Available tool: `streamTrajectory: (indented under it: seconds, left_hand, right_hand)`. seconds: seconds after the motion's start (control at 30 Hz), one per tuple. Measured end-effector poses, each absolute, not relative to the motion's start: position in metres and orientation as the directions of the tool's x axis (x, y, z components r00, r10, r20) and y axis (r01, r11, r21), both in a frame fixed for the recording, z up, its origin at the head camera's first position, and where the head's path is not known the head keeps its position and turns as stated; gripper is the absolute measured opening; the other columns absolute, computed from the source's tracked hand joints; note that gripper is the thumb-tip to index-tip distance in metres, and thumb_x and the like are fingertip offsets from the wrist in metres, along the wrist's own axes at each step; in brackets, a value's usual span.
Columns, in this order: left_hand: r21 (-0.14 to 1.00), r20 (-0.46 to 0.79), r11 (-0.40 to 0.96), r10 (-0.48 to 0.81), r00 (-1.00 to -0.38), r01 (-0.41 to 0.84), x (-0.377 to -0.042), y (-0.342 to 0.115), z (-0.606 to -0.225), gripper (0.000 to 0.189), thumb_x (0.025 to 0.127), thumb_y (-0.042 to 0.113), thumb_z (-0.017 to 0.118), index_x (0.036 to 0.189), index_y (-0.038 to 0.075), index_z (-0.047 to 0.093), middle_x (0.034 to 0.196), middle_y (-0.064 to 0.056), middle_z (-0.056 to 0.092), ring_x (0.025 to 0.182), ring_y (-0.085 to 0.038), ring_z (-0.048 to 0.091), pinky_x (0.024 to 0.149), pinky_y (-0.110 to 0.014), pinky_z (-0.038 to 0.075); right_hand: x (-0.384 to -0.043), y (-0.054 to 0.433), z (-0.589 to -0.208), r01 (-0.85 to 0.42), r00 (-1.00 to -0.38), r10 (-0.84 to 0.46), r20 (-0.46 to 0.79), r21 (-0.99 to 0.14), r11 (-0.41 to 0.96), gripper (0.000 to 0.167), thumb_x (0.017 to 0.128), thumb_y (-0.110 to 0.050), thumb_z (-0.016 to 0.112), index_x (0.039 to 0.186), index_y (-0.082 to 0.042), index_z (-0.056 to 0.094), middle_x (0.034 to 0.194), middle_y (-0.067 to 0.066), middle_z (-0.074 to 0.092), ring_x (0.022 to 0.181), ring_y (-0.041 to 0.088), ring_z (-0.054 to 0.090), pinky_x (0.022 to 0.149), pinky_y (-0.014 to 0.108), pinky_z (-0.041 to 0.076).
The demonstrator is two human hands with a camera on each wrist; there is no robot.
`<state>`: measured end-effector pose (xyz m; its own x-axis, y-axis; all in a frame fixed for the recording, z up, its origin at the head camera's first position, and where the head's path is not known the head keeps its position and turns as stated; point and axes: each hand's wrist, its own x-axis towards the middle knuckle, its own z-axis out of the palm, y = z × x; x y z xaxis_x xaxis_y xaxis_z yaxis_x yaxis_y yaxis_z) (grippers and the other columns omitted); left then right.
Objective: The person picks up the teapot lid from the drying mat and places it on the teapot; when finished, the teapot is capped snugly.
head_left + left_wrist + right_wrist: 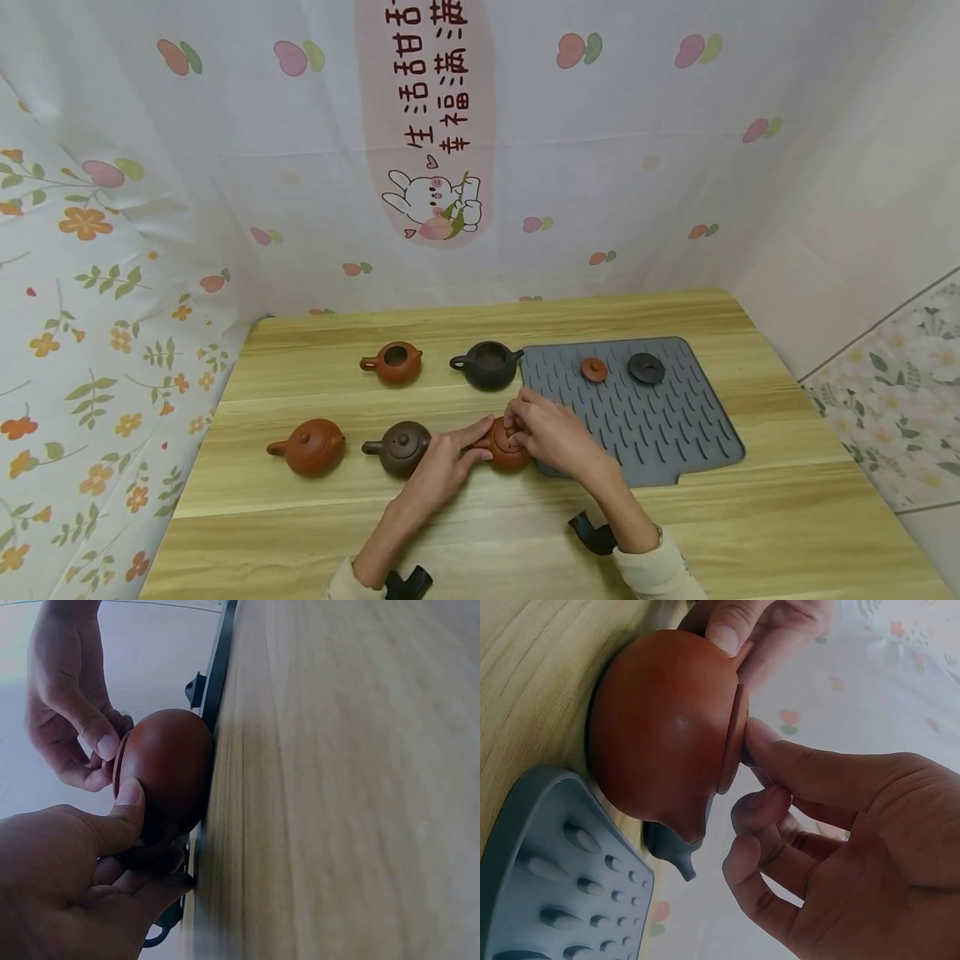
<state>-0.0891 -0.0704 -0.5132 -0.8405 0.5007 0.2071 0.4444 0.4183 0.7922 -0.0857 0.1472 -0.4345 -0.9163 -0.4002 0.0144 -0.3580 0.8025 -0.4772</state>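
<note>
A reddish-brown clay teapot (pixel 507 460) stands on the wooden table between my two hands. My left hand (pixel 441 468) grips its handle, the thumb resting against the pot's body in the left wrist view. The fingers of my right hand (pixel 555 435) pinch the knob of the teapot's lid (pixel 736 739), which sits over the mouth. In the right wrist view, the spout (pixel 686 823) points away from the handle side. The knob is mostly hidden behind the fingertips. Just left of my left hand is a dark brown lidded teapot (pixel 402 450).
An orange-brown lidded teapot (pixel 313 448) stands at the left. Behind are two lidless pots, one reddish (pixel 405 369) and one black (pixel 489 379). A grey ridged mat (pixel 637 425) on the right bears a small red lid (pixel 594 370) and a black lid (pixel 646 368).
</note>
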Motion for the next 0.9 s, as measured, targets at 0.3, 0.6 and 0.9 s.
streamTrajectory:
  seconds: [0.3,0.6,0.9]
  left_hand:
    - [0.791,0.201,0.421,0.506,-0.839,0.443,-0.088,-0.07,-0.512,0.051,0.103,0.013,0.075,0.15,-0.002,0.065,0.147,-0.018,0.068,0.133,-0.035,0.069,0.105,-0.05,0.061]
    - [0.797,0.179,0.417,0.526,-0.831,0.436,-0.091,-0.073,-0.496,0.057,0.105,0.021,0.074,0.156,0.0,0.06,0.155,-0.016,0.063,0.141,-0.034,0.064,0.11,-0.053,0.058]
    - [0.764,0.223,0.47,0.451,-0.864,0.442,-0.115,-0.089,-0.478,0.053,0.112,0.028,0.065,0.16,0.004,0.057,0.155,-0.018,0.063,0.138,-0.036,0.067,0.109,-0.054,0.059]
  right_hand:
    - [-0.086,0.147,-0.436,-0.343,-0.921,-0.39,0.002,-0.48,0.807,0.019,0.094,0.004,0.083,0.094,-0.011,0.071,0.093,-0.001,0.056,0.076,0.011,0.053,0.06,0.025,0.045]
    - [-0.083,0.161,-0.43,-0.338,-0.925,-0.379,0.02,-0.496,0.799,0.018,0.098,-0.005,0.083,0.112,-0.006,0.073,0.103,0.005,0.063,0.08,0.014,0.059,0.062,0.025,0.048]
    - [-0.082,0.199,-0.42,-0.288,-0.952,-0.302,0.055,-0.497,0.818,0.013,0.1,-0.006,0.081,0.112,-0.005,0.076,0.102,0.003,0.066,0.087,0.018,0.066,0.066,0.031,0.054]
